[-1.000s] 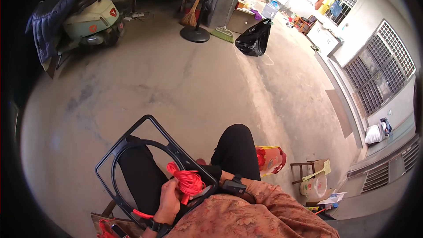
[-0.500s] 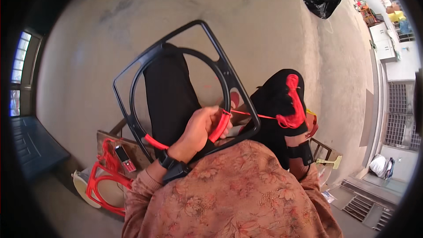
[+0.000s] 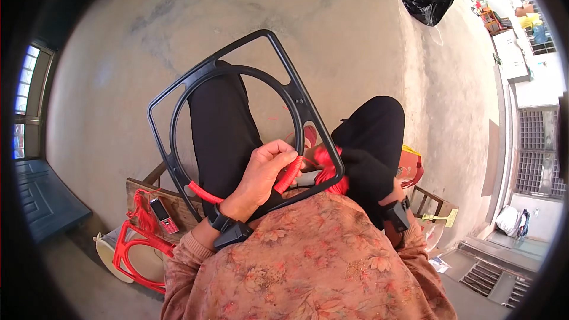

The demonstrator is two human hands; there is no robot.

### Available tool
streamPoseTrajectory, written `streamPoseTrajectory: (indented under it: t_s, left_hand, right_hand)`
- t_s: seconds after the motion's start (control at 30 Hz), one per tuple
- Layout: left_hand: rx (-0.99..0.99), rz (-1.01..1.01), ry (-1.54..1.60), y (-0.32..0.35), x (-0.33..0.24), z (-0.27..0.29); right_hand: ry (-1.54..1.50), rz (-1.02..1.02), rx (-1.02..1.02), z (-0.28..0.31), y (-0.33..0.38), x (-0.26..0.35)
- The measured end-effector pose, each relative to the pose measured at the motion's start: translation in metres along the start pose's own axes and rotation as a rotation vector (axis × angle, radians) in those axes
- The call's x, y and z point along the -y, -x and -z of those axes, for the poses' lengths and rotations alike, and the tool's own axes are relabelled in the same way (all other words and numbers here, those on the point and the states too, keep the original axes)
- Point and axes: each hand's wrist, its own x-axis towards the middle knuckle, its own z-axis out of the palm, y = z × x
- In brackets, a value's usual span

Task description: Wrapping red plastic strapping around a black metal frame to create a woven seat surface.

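Note:
A black plastic frame [image 3: 299, 98] with a round ring inside it rests tilted over my lap. Red cord [image 3: 288, 176] is wound tightly round the near right part of the ring, and another wrapped stretch sits at its near left. My left hand [image 3: 261, 169] pinches the ring at the upper end of the winding. Right of the frame, my right hand [image 3: 367, 172], apparently in a black glove, grips a bundle of red cord [image 3: 323, 157] partly behind the frame's side. Its fingers are blurred and hard to make out against the black trousers.
At my left, a wooden bench [image 3: 137, 192] holds a mobile phone [image 3: 163, 214] and loose red cord; a red frame [image 3: 121, 255] lies beside it. A black plastic bag [image 3: 430, 3] lies on the floor at the far right. A yellow-and-red item [image 3: 411, 166] is beyond my right knee.
My right hand has brought the red cord bundle from over my right knee leftward and nearer, to the frame's right side. The left hand stays at the winding, its fingers slightly shifted.

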Motion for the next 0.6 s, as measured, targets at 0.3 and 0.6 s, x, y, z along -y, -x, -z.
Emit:
streamPoseTrajectory:
  t_s: [0.3,0.6]
  left_hand:
    - [-0.024,-0.203,-0.035,0.010,-0.006,-0.017]
    - [0.043,0.014,0.235,0.000,0.008,0.008]
  right_hand:
    - [-0.447,0.225,-0.120,-0.038,-0.068,0.014]
    - [-0.570,0.208,-0.248,-0.049,-0.075,0.012]
